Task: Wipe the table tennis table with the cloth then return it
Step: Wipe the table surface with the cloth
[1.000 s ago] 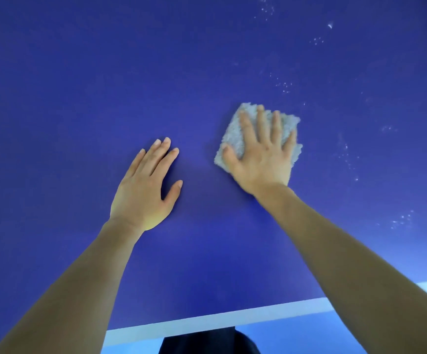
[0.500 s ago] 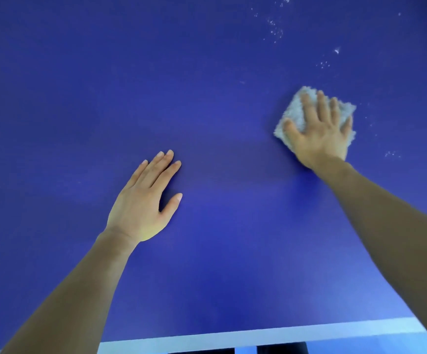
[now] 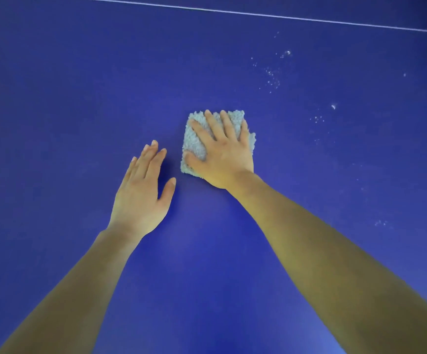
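The right hand (image 3: 224, 152) lies flat on a small grey cloth (image 3: 194, 144), its fingers straight and spread, palm pressing the cloth down onto the blue table (image 3: 67, 98). The cloth is a fluffy, roughly square pad near the middle of the view; its left edge and far corners show around the hand, while the heel of the palm covers its near right part. The left hand (image 3: 143, 192) rests palm down on the bare table just beside the cloth, to its left and a little nearer the person, not touching it. Its fingers are straight and held close together, the thumb angled out toward the cloth, and it holds nothing. Both forearms are bare and reach in from the bottom of the view. White specks (image 3: 272, 77) are scattered over the table to the right of the cloth and farther away. A thin white line (image 3: 233, 12) runs across the table at the far side.
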